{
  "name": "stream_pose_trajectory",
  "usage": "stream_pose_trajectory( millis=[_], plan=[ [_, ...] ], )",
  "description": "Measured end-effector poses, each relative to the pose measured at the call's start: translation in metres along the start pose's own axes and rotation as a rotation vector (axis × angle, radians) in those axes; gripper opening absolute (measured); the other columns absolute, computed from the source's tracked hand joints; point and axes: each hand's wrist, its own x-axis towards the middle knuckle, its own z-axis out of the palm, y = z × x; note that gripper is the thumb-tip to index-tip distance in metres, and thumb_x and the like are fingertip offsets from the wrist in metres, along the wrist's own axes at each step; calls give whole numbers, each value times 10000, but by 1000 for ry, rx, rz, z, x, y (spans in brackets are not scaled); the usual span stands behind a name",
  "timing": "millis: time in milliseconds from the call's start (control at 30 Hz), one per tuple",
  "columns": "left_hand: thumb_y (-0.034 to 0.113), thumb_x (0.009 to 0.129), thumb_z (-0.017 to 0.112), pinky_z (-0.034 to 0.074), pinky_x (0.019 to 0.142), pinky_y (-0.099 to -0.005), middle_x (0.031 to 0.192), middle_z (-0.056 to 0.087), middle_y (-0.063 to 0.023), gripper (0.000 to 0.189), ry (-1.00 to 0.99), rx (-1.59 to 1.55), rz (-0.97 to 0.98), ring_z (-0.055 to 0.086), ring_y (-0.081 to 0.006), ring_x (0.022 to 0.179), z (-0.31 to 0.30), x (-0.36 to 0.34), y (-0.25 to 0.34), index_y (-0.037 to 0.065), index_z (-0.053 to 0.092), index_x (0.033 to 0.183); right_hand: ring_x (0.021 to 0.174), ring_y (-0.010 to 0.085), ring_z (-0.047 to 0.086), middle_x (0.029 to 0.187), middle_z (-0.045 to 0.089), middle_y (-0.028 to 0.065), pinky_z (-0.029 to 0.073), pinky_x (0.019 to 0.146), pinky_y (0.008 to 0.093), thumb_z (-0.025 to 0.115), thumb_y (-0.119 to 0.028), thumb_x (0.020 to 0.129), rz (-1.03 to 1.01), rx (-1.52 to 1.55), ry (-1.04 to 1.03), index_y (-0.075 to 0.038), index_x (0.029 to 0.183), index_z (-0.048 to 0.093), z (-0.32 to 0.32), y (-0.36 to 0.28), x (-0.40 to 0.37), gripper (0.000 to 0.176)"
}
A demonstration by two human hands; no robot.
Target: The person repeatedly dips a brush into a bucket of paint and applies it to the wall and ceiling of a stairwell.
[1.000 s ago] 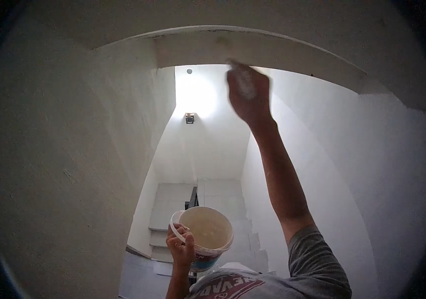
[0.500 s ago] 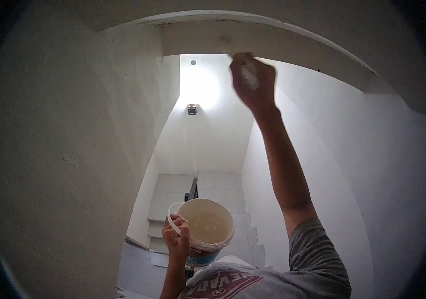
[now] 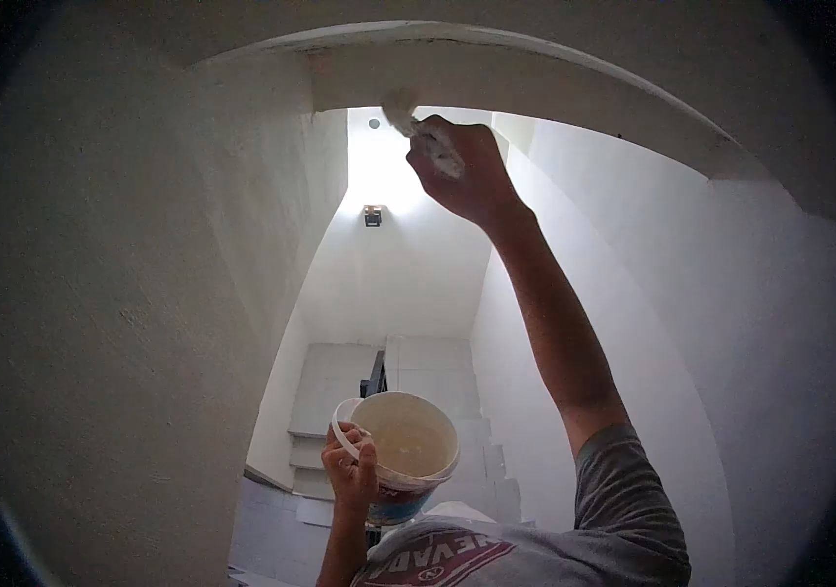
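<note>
Head view is showing the right hand clenching a white brush in a full fist, its tip touching the overhead beam's lower edge, while the left hand is gripping the bucket by its rim, low above the stairs.

At six o'clock, the grey shirt carries large white letters edged in red, upside down, reading roughly "EVAD"; the rest is cut off. The bucket label is illegible.
</note>
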Motion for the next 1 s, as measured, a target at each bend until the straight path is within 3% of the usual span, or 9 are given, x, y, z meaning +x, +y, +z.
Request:
stream_pose_trajectory(
  millis=[167,267,367,567,700,767,900,933,1000],
  plan=[
    [164,862,620,446,827,-429,634,539,-54,301,3,9,-22,541,-272,879,2,4,6,39,565,594,644,225,689,812,711,131,572,662,356,657,-17,863,-17,192,188,-14,977,667,-8,-3,20,114],
    [136,839,600,449,829,-431,633,542,-62,271,66,-81,-33,547,-274,861,5,0,-3,34,564,591,712,277,697,837,708,146,571,700,371,679,-45,855,-198,-90,124,-18,1047,655,0,-7,25,196],
    [128,832,600,450,830,-433,641,563,-74,258,-13,-15,-49,553,-272,851,0,4,8,20,573,599,745,327,697,834,705,153,564,689,410,720,-110,820,2,-201,-248,-38,1077,642,5,-19,17,278],
    [118,827,606,451,838,-432,649,582,-83,237,-43,3,-20,553,-279,849,-2,5,4,3,592,620,729,286,709,815,708,144,573,655,408,721,-151,820,-231,-118,15,-49,1053,647,-4,-8,38,265],
    [101,816,616,457,820,-433,639,565,-74,220,-12,15,-7,553,-276,849,-1,5,10,4,590,621,757,304,696,792,697,158,573,718,454,734,-165,811,-179,-412,-139,-39,988,655,-30,-15,24,231],
    [85,809,627,461,803,-426,636,558,-67,197,44,-29,-14,553,-270,848,3,2,5,5,599,632,699,280,706,738,685,170,591,704,432,655,-189,853,135,-711,-253,-11,914,676,-56,-46,23,190],
    [89,808,639,463,801,-417,640,561,-65,199,-10,-12,38,552,-269,848,1,3,1,7,598,632,729,281,696,756,690,155,566,693,413,770,-148,780,47,-326,-183,-38,868,694,-63,-46,32,160],
    [90,811,639,463,798,-413,637,558,-63,206,10,1,11,551,-268,848,2,3,5,10,593,627,765,262,701,807,706,136,559,712,388,786,-160,798,-259,-217,-37,-62,905,710,-57,-34,30,163],
    [91,814,638,463,795,-408,635,555,-61,214,19,13,-12,550,-267,848,4,2,4,13,588,622,809,255,702,858,714,127,552,736,392,783,-175,817,-155,-191,-213,-76,932,713,-47,-29,40,167]
  ],
)
